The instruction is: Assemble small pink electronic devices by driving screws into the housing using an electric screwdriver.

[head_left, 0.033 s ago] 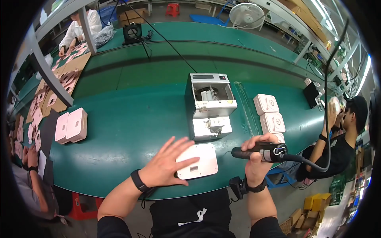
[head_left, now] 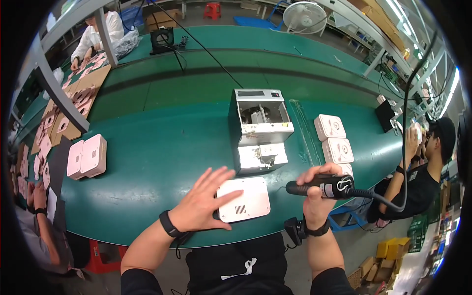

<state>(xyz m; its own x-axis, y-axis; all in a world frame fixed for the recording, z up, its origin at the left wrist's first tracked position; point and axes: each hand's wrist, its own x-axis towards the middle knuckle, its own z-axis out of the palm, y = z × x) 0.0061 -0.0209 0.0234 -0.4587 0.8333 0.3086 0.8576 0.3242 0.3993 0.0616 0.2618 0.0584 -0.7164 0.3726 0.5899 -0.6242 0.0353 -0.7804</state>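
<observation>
R hand [head_left: 318,200] is wrapped round a corded power driver [head_left: 328,191] — fingers over the top of the barrel, thumb underneath, so that grip is closed on it. Tool lies approx. level, its thin bit [head_left: 282,188] pointing left toward the pink box but apart from it. L hand [head_left: 196,204] is spread wide, nothing clamped: index finger lies across the box's face, thumb by the near left corner, other fingers reaching past the left edge; can't tell which of those touch.

The pink box [head_left: 254,199] sits flat on the green bench [head_left: 157,147] right in front of the person, grille [head_left: 240,209] facing up. Prob. light, stiff plastic w/ a smooth face, so apt to slide if nudged; best held by opposite side walls or pressed near a corner. Driver looks heavier, w/ its black cord [head_left: 364,193] tugging at the tail — best held round the barrel.

Just beyond the box stands a grey metal machine [head_left: 265,129]. To its right, a row of similar boxes [head_left: 330,127]; well off left, two more boxes [head_left: 96,156] side by side. Farther left, flat pink parts [head_left: 84,96] on cardboard [head_left: 100,84]; far right, a co-worker in black [head_left: 420,184].
</observation>
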